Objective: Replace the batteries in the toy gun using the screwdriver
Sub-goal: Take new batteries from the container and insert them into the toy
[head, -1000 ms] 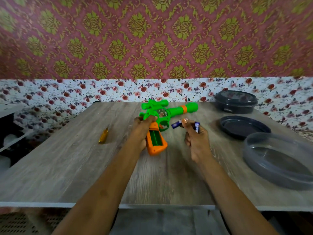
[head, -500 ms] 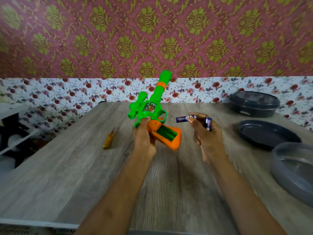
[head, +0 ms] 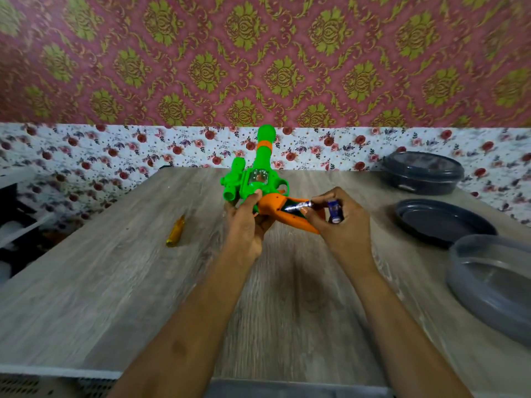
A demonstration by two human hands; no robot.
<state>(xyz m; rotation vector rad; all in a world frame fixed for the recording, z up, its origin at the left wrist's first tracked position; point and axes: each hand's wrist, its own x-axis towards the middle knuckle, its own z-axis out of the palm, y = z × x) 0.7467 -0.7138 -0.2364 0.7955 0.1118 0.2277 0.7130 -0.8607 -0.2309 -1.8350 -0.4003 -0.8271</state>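
A grey wood-grain table point(head: 115, 282) fills the near half of the scene. The green and orange plastic toy gun point(head: 255, 179) is held just above its far middle, barrel pointing up and away and orange grip angled toward the right.

The left hand point(head: 244, 228) grips the gun where the green body meets the grip, fingers curled round it and thumb pressed on the green side. The right hand point(head: 342, 231) pinches one small blue and silver cylindrical battery point(head: 298, 206) between thumb and forefinger, its tip at the open slot in the grip. Its other fingers are curled round a second blue battery point(head: 334, 211), held upright.

The yellow-handled screwdriver point(head: 175, 231) lies on the table, left of the gun and well apart from both hands.

The task looks about halfway done. The compartment is open, so unscrewing seems finished and the first battery is going in. Both batteries still have to be seated, and the cover refitted and screwed down. No cover or screw is visible.

On the right lie a large translucent grey round plastic tub point(head: 494, 285) at the near edge, a dark grey round shallow lid point(head: 439, 222) beyond it, and a dark lidded round pot point(head: 422, 173) at the far corner. None of them stands in the way of the hands.
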